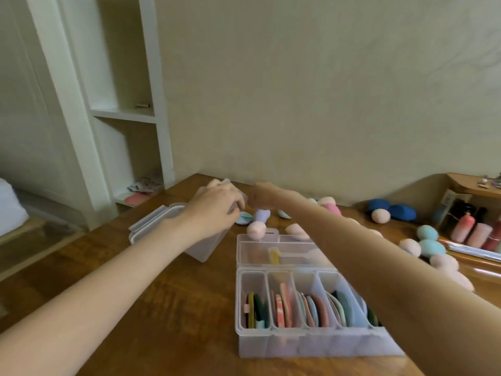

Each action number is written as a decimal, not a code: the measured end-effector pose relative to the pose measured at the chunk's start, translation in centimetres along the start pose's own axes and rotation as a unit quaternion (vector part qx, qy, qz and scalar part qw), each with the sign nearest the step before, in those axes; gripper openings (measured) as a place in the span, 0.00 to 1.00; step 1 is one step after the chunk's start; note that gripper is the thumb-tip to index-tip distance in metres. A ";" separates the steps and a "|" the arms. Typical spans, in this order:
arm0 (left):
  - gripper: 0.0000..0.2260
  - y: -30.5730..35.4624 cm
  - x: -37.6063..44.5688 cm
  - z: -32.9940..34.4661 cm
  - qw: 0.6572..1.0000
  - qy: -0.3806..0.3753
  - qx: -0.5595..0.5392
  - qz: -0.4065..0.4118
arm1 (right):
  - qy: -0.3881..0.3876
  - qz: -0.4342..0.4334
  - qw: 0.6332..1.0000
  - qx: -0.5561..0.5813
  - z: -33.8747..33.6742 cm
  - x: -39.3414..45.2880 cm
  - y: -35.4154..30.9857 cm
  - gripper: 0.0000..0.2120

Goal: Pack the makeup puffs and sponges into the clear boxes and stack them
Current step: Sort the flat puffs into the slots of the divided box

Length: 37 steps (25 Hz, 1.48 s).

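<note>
Both arms are stretched out over the wooden table (173, 299) toward the far side. The left hand (214, 204) has its fingers curled around the top of a tall clear box (202, 246), which sits tilted just right of a flat clear lid (154, 222). The right hand (261, 198) is bunched up right next to the left one, but it's blurry and I honestly can't tell whether it's pinching anything.

Near the middle there's a divided clear box (311, 313) with its lid flipped open toward the far side, and flat round makeup puffs (284, 308) standing on edge in its compartments. Loose sponges are scattered on the far and right side of the table: a lilac sponge (261, 215) just below the hands, a pink sponge (256, 229) near it, and 2 teal sponges (431, 240) on the right. Some pink bottles (471, 230) stand at the far right.
</note>
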<state>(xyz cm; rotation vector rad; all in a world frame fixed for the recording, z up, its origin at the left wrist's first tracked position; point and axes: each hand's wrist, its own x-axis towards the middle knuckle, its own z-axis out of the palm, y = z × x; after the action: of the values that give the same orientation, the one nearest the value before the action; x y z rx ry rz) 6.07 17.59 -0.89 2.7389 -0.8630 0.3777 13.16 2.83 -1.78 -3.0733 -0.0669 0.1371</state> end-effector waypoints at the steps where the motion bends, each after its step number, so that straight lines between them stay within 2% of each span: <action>1: 0.11 -0.4 0.1 0.3 1.000 -0.002 0.004 0.001 | -0.014 0.005 1.000 0.001 0.9 1.6 -0.2 0.11; 4: 0.11 -0.6 0.5 0.9 1.000 0.005 0.020 0.015 | -0.078 0.038 0.996 0.030 2.6 3.4 -0.2 0.10; 6: 0.11 -0.7 0.7 1.1 0.999 0.015 0.027 0.017 | -0.089 0.036 0.992 0.080 3.1 3.7 -0.3 0.08; 7: 0.12 -0.8 0.8 1.2 0.999 0.017 0.030 0.018 | -0.075 0.018 0.993 0.095 3.1 3.7 -0.2 0.09; 9: 0.12 -0.8 0.9 1.5 0.999 0.014 0.034 0.020 | -0.047 0.006 0.993 0.108 3.1 3.6 0.1 0.02; 13: 0.12 -0.5 0.8 1.4 0.999 -0.003 0.022 0.032 | 0.017 -0.021 0.993 0.115 1.1 3.0 2.0 0.13; 16: 0.12 0.7 0.9 1.3 0.999 -0.028 -0.003 0.038 | 0.111 -0.006 0.975 0.194 -2.7 -0.5 5.0 0.15; 18: 0.11 2.3 1.0 1.4 0.998 -0.035 -0.025 0.050 | 0.139 0.020 0.965 0.223 -4.5 -3.5 7.0 0.16; 23: 0.11 8.8 0.6 2.3 0.983 -0.087 -0.095 0.128 | 0.135 0.035 0.965 0.220 -4.7 -13.7 10.2 0.15; 27: 0.13 14.5 -1.0 3.3 0.950 -0.166 -0.162 0.210 | 0.112 0.059 0.968 0.218 -3.2 -20.6 11.9 0.11; 30: 0.07 16.8 -2.1 3.9 0.935 -0.175 -0.135 0.277 | 0.091 0.068 0.968 0.224 -2.0 -23.4 12.9 0.10; 32: 0.06 17.4 -2.2 4.1 0.935 -0.177 -0.107 0.287 | 0.084 0.072 0.970 0.214 -0.9 -24.2 13.5 0.09; 37: 0.18 17.6 -1.6 4.7 0.936 -0.184 -0.030 0.298 | 0.128 0.068 0.963 0.229 0.4 -24.4 14.3 0.09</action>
<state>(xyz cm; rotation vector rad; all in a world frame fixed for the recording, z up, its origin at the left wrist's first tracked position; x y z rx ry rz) -4.71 2.97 -3.13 2.4688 -1.7761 -0.0728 -10.59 -12.52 -0.99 -2.6039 0.1652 -0.2105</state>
